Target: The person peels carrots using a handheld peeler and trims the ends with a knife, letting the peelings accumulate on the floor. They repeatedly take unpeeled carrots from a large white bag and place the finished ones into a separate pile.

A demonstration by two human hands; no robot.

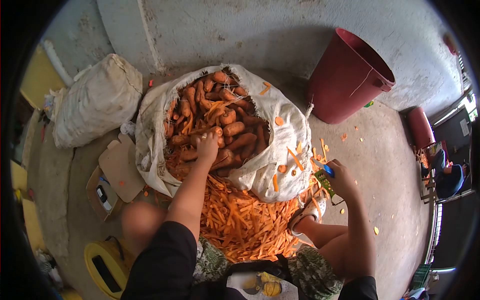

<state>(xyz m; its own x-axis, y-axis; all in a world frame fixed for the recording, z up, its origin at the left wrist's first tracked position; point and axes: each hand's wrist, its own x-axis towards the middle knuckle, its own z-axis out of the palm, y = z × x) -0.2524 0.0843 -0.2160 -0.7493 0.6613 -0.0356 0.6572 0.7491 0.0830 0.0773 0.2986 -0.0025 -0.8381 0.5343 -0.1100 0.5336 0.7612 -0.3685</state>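
An open white woven sack (287, 170) lies on the floor, full of whole carrots (240, 112). My left hand (207, 146) reaches into its mouth, fingers closed round a carrot (218, 134) near the middle of the heap. To the right of the sack, my right hand (341, 180) is wrapped round the blue handle of a knife (325, 169). A green perforated tool (324, 184) hangs just below that hand; whether the fingers touch it is unclear. Orange carrot peelings (245, 225) are piled between the sack and my legs.
A tall red bin (345, 80) stands at the back right by the wall. A full white sack (97, 102) leans at the left. An open cardboard box (102, 192) and a yellow container (102, 267) are at the lower left. My shoe (307, 215) borders the peelings.
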